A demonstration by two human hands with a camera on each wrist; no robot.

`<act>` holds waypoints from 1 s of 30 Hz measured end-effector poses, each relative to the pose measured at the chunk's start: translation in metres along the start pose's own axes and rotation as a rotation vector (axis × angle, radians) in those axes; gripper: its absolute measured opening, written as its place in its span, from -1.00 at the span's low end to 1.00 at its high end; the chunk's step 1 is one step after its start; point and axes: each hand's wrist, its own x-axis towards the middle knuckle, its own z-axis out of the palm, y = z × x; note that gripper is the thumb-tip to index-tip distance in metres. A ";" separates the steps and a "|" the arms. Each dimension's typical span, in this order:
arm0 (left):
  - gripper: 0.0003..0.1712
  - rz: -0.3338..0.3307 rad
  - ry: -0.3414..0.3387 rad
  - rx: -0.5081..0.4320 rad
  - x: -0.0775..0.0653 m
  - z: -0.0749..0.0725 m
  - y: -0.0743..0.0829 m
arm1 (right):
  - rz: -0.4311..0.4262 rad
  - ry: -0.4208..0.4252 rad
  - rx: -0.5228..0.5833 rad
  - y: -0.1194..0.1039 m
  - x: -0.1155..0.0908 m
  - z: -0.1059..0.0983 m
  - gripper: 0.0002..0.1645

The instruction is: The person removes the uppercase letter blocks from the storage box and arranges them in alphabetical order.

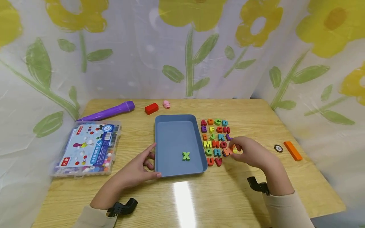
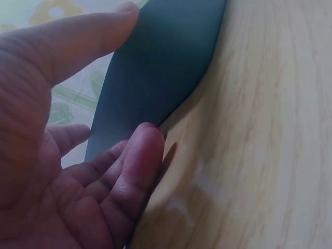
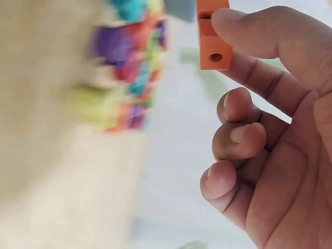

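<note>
In the head view a blue-grey tray (image 1: 176,136) holds a green letter X (image 1: 186,156). My left hand (image 1: 137,169) rests against the tray's near left corner, thumb at the front rim and index finger along the left side. The tray's outer wall (image 2: 155,62) shows between thumb and fingers in the left wrist view. To the tray's right, my right hand (image 1: 252,153) pinches an orange letter block (image 3: 215,49) between thumb and index finger; its other fingers curl loosely. Rows of coloured letter blocks (image 1: 215,144) lie beneath and beside that hand, some partly hidden by it.
At the left lies a clear plastic case (image 1: 88,148) with a printed card, a purple microphone-shaped toy (image 1: 111,110) behind it. A red block (image 1: 151,108) and a pink pig figure (image 1: 166,104) stand behind the tray. A round chip (image 1: 278,148) and an orange bar (image 1: 292,150) lie at the right.
</note>
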 end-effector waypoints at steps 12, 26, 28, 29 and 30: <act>0.39 -0.021 -0.002 0.004 -0.001 -0.001 0.000 | 0.120 -0.052 0.090 0.020 -0.010 0.041 -0.72; 0.39 -0.001 0.002 0.008 -0.003 -0.002 0.000 | -0.099 -0.061 0.025 -0.068 0.039 0.009 -0.61; 0.39 -0.002 0.004 0.008 -0.003 -0.001 0.001 | -0.114 -0.078 -0.001 -0.085 0.053 0.010 -0.59; 0.39 0.000 0.004 0.008 -0.002 0.000 0.001 | -0.115 -0.090 -0.016 -0.092 0.060 0.011 -0.58; 0.38 0.002 0.003 0.008 -0.002 0.000 0.001 | -0.123 -0.104 -0.037 -0.097 0.067 0.013 -0.59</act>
